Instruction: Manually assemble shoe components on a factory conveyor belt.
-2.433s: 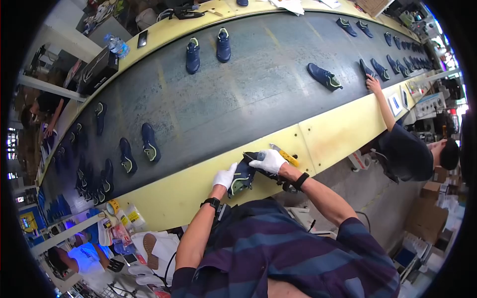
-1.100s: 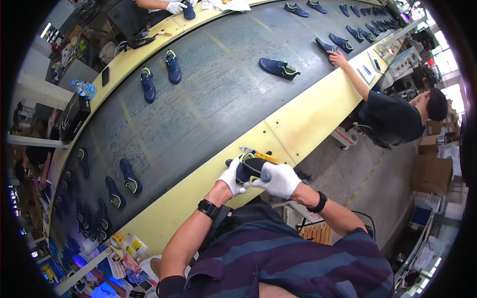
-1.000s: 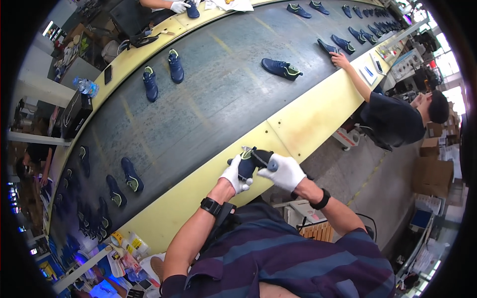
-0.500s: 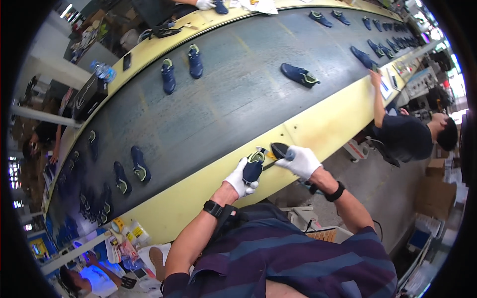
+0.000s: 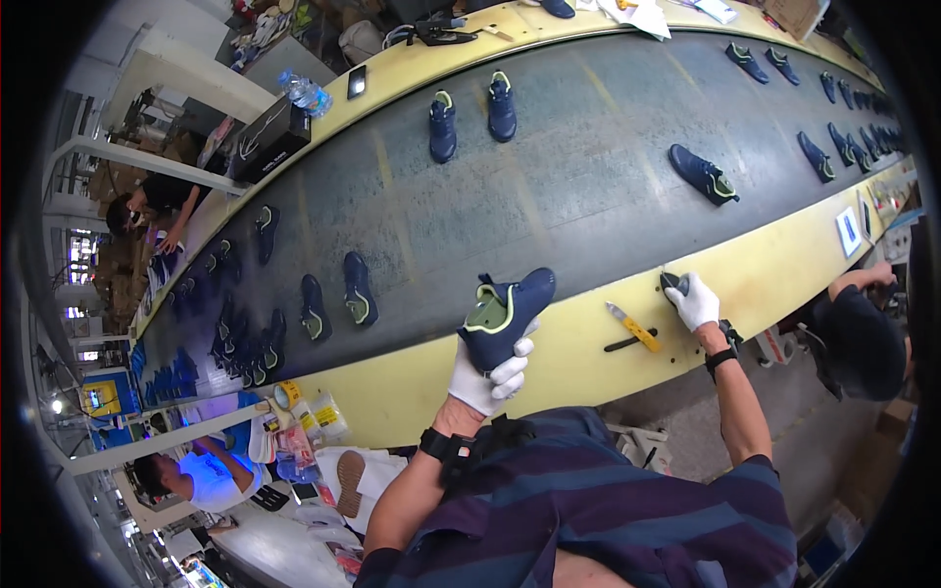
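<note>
My left hand (image 5: 482, 382), in a white glove, is wrapped round the heel and underside of a navy shoe (image 5: 505, 312) with a lime-green collar lining. The shoe is tilted, its opening up and its toe toward the upper right, at the near edge of the belt. Farther right, my gloved right hand (image 5: 696, 302) rests low over the yellow table edge, its fingers closed on a small dark rounded object (image 5: 672, 283), mostly hidden. Between my hands lie a yellow-handled cutter (image 5: 635, 327) and a thin black tool (image 5: 619, 345).
A grey conveyor belt (image 5: 578, 196) carries several navy shoes, among them a pair (image 5: 443, 127) and a single shoe (image 5: 702, 173). Tape rolls (image 5: 287, 395) and bags crowd the left end. At right sits a person in a dark shirt (image 5: 863, 338); others work at left.
The shoe in my left hand has been raised and turned, its toe now toward the belt. My right hand has moved right, away from the shoe. The whole view has shifted.
</note>
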{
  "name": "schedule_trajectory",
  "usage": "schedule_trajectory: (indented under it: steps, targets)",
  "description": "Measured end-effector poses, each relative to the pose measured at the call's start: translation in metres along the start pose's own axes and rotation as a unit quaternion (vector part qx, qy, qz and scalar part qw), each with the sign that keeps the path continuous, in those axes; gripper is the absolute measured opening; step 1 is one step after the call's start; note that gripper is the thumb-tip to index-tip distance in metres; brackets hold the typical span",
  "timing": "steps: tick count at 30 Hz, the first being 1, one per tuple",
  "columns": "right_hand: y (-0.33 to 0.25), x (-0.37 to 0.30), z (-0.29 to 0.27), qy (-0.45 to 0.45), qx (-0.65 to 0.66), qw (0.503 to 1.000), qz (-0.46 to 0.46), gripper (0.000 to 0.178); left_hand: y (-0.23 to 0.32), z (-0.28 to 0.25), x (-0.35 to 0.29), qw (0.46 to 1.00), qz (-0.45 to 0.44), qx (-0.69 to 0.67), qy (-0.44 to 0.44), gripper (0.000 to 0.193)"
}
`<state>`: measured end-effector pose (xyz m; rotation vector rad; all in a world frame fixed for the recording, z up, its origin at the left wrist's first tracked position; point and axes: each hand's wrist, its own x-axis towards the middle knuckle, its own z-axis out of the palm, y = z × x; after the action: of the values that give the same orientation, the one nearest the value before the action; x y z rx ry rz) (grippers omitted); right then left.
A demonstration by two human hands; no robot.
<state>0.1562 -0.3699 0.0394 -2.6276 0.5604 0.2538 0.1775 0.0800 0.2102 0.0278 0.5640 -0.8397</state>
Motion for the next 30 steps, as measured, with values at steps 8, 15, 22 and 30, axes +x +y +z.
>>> schedule_trajectory:
  steps: [8,15,22,30]
  targets:
    - [0.001,0.002,-0.015,0.013,0.004,1.000,-0.008,0.037,0.073,-0.098,0.033,0.968,0.048,0.146,0.198,0.095]
    - [-0.011,0.004,-0.033,-0.050,-0.015,0.999,-0.003,0.041,0.171,-0.135,0.067,0.981,0.133,0.056,0.128,0.076]
    - [-0.002,0.094,-0.039,0.095,-0.054,0.991,-0.082,0.042,0.168,-0.203,0.057,0.941,0.190,0.133,0.245,0.055]
    - [0.019,0.232,-0.098,0.088,-0.172,0.978,0.081,0.039,0.096,-0.264,0.071,0.657,0.084,0.577,0.478,0.035]
